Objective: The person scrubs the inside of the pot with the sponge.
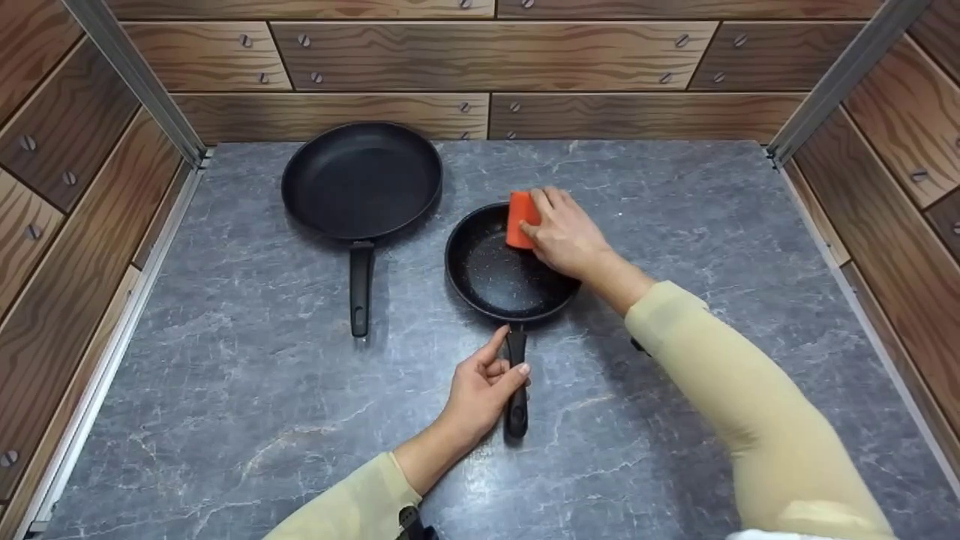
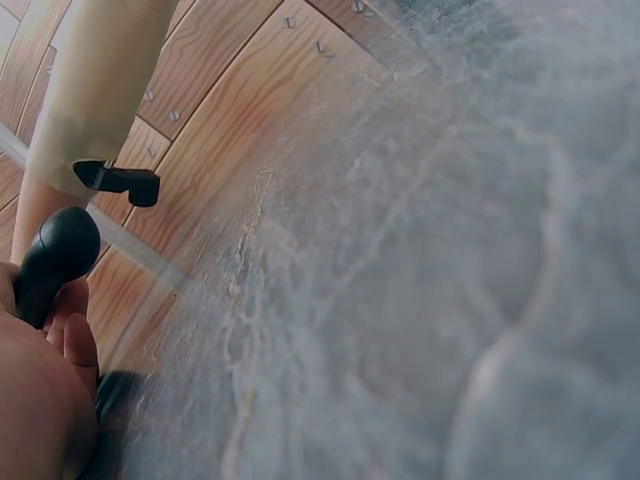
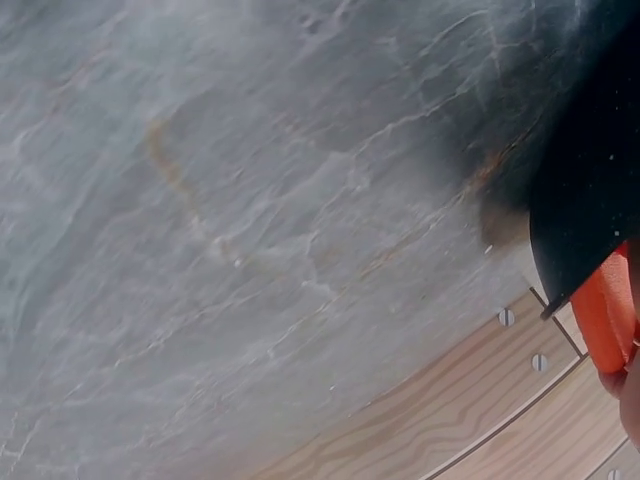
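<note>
A small black frying pan [image 1: 499, 281] with light speckles lies at the middle of the table. My left hand [image 1: 474, 397] grips its handle [image 1: 517, 416], thumb on one side and fingers curled on the other. In the left wrist view the rounded handle end [image 2: 66, 245] sticks out of that hand [image 2: 40, 400]. My right hand [image 1: 564, 234] holds an orange sponge [image 1: 519, 225] against the far inner side of the pan. The right wrist view catches only part of the sponge [image 3: 605, 315] beside the dark pan [image 3: 590, 180].
To the left stands a larger black frying pan [image 1: 364, 180], its handle [image 1: 361, 292] toward me. The grey marbled tabletop [image 1: 262, 405] is bounded by wood-patterned walls [image 1: 487, 56] at the back and sides, with metal posts [image 1: 142, 82] at the back corners.
</note>
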The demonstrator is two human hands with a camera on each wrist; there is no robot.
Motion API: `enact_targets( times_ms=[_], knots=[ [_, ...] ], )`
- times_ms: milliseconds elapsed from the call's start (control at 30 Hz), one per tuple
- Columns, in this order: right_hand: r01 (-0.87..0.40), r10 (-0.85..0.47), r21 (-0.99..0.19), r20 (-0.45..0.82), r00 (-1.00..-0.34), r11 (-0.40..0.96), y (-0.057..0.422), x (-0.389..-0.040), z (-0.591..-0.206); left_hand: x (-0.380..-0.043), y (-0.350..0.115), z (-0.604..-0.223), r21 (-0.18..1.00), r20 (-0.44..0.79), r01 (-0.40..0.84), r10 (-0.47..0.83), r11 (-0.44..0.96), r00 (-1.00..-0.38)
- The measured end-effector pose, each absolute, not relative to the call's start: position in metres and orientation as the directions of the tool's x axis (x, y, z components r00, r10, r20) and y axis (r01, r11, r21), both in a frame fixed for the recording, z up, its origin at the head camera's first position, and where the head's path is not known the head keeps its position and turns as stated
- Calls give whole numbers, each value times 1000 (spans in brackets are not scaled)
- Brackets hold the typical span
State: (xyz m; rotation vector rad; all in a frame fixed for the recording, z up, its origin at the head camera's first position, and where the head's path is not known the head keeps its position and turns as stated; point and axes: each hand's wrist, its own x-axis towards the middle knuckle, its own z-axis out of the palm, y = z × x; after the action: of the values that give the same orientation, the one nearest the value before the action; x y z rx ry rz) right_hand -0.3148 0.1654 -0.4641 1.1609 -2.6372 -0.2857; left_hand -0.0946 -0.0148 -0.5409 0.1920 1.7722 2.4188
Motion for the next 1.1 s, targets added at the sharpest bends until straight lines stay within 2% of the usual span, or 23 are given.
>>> enact_targets(
  times_ms=[367, 1100],
  knots=[
    [-694, -756, 319, 141, -639, 646, 178, -311, -457, -95, -14, -541, 947, -3, -61, 179, -317, -984],
    [-727, -770, 358, -35, -637, 585, 187, -303, -435, -95, -13, -541, 943, -25, -79, 169, -323, -985]
  ],
)
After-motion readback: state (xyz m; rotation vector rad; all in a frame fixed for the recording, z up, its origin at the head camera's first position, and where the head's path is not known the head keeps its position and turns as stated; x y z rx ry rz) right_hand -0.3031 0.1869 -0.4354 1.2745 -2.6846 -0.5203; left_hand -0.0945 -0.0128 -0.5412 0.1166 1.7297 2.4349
